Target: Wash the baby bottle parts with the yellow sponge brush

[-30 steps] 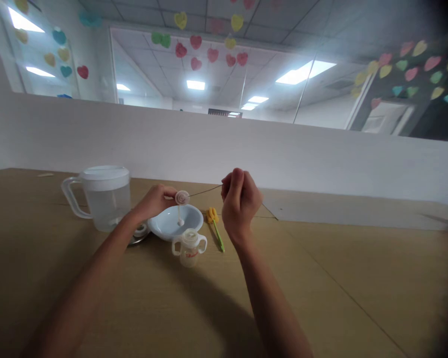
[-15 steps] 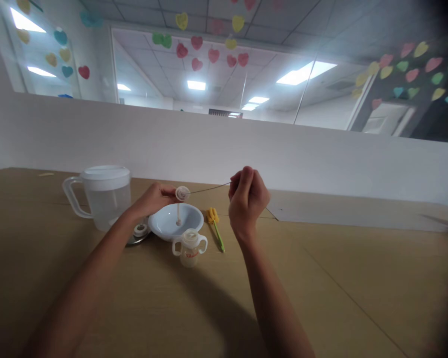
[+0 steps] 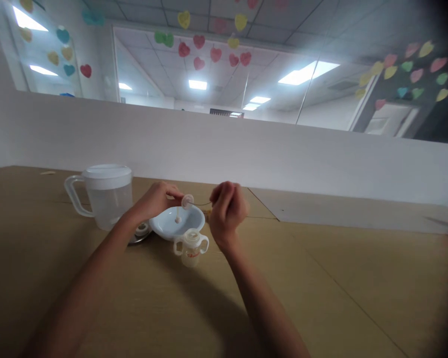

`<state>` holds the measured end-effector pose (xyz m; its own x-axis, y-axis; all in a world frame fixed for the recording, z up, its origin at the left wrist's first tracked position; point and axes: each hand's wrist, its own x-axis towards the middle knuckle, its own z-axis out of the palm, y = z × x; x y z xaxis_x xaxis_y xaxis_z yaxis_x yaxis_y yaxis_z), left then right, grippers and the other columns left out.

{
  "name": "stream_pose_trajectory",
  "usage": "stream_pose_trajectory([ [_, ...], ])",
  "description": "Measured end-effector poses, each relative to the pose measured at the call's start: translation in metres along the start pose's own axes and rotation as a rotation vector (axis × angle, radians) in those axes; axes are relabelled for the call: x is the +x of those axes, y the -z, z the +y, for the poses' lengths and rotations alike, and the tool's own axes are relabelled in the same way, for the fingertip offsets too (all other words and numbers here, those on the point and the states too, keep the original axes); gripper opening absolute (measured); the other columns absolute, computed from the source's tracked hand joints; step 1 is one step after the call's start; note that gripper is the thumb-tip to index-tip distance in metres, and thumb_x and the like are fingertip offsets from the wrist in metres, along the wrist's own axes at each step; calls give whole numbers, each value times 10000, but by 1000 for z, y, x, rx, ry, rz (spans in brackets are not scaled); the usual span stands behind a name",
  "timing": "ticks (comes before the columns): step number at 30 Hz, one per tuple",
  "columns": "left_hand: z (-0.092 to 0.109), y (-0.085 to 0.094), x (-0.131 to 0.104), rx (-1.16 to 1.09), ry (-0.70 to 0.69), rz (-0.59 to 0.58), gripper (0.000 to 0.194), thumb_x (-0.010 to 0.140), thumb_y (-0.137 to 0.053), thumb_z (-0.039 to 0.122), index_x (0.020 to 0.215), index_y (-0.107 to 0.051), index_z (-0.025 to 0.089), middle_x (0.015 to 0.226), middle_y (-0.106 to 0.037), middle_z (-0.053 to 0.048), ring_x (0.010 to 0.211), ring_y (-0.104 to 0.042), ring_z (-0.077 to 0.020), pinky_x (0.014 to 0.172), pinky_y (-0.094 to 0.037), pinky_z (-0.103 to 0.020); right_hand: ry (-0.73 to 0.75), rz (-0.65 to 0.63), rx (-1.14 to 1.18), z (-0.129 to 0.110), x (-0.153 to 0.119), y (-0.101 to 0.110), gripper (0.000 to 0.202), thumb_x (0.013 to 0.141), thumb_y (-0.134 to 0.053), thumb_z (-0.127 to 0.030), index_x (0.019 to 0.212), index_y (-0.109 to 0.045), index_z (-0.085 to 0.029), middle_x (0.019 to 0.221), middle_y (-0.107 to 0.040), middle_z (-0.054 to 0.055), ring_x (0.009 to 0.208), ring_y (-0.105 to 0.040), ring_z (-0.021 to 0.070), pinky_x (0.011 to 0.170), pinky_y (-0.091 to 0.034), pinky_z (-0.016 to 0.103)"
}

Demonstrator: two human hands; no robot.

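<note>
Head view: a cap (image 3: pixel 187 201) is pinched by the left hand (image 3: pixel 157 200); the wire (image 3: pixel 201 204), gripped by the right hand (image 3: pixel 228 209), should be moved gently.

One left hand (image 3: pixel 160 200), one right hand (image 3: pixel 228 211); between them one disc (image 3: pixel 187 201), apparently one wire (image 3: pixel 200 204), one bowl (image 3: pixel 166 227), one bottle (image 3: pixel 190 249); left of both, one pitcher (image 3: pixel 110 201).

Glaring ceiling panels (image 3: pixel 309 73), soft shadow on table (image 3: pixel 343 318), dark, blurred right edge
</note>
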<state>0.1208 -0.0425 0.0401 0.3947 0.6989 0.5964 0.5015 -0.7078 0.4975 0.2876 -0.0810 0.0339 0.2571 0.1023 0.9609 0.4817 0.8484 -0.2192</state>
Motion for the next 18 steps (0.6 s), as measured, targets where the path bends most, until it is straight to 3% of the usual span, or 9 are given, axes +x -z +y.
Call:
stream_pose_trajectory([
  [3,5,-2,-1,-1,21,-114,224,753,-624,359,795,-748,177,725,-691,-26,675,-579,-144,613,-401,-238,-31,167,37,-3,0,3,339,978,-301,-309,687,-453,-222,526,-483,-40,405,-462,75,432,-373,215],
  [5,8,-5,-1,10,15,-170,233,753,-621,375,761,-748,179,689,-689,-7,647,-566,-145,595,-387,-235,-19,198,59,-3,-1,3,324,976,-303,-314,703,-453,-225,527,-489,-41,389,-460,74,423,-383,216],
  [12,9,-12,-1,-45,11,-244,212,715,-666,370,838,-749,219,771,-731,-2,690,-601,-162,664,-416,-254,26,104,11,8,-2,1,274,961,-353,-261,722,-478,-215,554,-535,-49,421,-530,61,446,-403,195],
  [18,7,-13,0,-105,73,-147,190,704,-669,329,826,-746,205,822,-728,-33,745,-616,-171,687,-438,-273,-72,-52,-42,14,5,2,301,954,-356,-314,696,-472,-213,585,-566,-24,471,-541,74,483,-417,206],
])
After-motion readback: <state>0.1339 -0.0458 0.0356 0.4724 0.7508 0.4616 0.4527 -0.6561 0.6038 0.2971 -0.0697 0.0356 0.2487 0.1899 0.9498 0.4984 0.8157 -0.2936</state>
